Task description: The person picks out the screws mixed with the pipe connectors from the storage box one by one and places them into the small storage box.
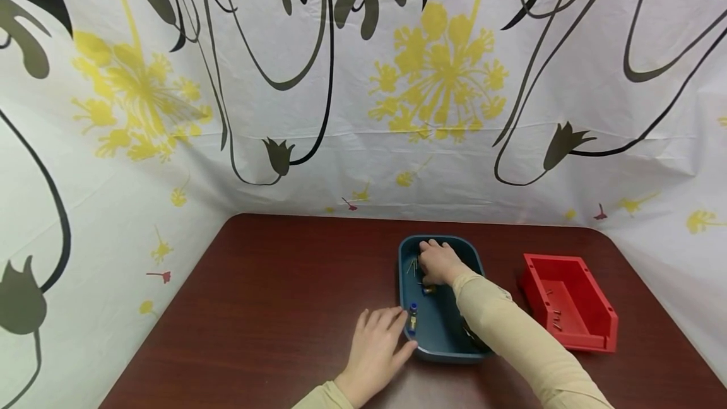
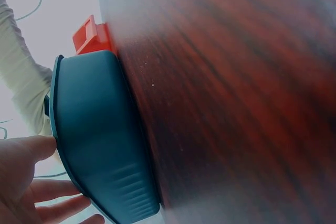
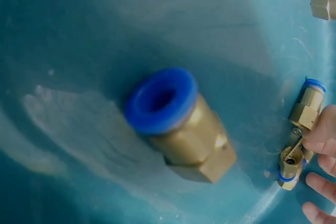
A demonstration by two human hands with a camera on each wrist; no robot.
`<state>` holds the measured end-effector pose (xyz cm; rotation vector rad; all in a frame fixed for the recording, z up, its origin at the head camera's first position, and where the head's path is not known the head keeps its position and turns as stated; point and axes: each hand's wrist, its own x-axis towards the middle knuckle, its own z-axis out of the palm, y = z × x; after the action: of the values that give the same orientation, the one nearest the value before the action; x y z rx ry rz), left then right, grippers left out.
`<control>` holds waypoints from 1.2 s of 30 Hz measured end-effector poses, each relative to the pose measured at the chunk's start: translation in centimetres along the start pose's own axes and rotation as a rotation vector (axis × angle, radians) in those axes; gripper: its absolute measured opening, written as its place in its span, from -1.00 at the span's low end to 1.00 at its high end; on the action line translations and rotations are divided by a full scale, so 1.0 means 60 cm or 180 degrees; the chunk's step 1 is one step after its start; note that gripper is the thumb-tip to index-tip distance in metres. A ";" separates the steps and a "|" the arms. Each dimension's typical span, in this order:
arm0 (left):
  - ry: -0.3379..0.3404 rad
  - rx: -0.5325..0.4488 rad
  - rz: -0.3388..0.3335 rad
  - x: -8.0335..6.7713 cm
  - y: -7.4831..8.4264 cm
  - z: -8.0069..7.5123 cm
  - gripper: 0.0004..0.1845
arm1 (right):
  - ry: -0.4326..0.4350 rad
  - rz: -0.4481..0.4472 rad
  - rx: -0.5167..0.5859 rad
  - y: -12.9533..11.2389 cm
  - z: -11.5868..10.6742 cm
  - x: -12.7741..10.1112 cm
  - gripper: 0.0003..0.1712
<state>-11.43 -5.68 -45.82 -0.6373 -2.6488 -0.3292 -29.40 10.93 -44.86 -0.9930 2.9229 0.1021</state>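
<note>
A dark teal tray (image 1: pixel 449 339) holds brass fittings with blue collars and some thin screws. My left hand (image 1: pixel 376 349) is at its left rim, fingers spread; in the left wrist view the thumb and fingertips touch the rim. My right hand (image 1: pixel 443 262) reaches down into the far part of the tray. In the right wrist view its fingertips overlap a screw (image 3: pixel 295 148) lying among brass fittings (image 3: pixel 289 174); I cannot tell whether they pinch it. One blue-collared fitting (image 3: pixel 197 140) lies large in the foreground there; another fitting (image 1: pixel 413 319) sits by the left wall.
To the right of the tray stands a red bin (image 1: pixel 610 333) with several small screws (image 1: pixel 557 319) inside. Both containers are on a dark brown wooden table (image 1: pixel 284 283). A white cloth with printed flowers (image 1: pixel 352 112) hangs behind the table and along its sides.
</note>
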 end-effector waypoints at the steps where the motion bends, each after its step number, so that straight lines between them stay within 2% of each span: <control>1: -0.0007 -0.0003 -0.0002 0.000 0.000 0.000 -0.53 | 0.0021 -0.0015 0.0012 0.000 -0.002 -0.001 -0.65; 10: -0.0008 -0.0006 0.0005 0.000 0.002 0.000 -0.53 | 0.0181 -0.0212 0.0070 -0.002 -0.017 -0.008 -0.64; 19: 0.0036 -0.0016 0.0003 -0.001 0.001 0.003 -0.52 | 0.0296 -0.0412 0.0045 -0.003 -0.050 -0.014 -0.65; 29: -0.0010 -0.0034 -0.0022 0.001 0.003 0.004 -0.51 | 0.0399 -0.0533 -0.0149 -0.001 -0.085 -0.034 -0.63; 36: 0.0060 -0.0009 0.0015 0.000 0.004 0.005 -0.52 | 0.0569 -0.0689 -0.0143 0.006 -0.099 -0.054 -0.64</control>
<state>-11.44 -5.39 -46.04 -0.6382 -2.6288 -0.3362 -27.21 12.74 -38.69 -1.3861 2.9555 0.0734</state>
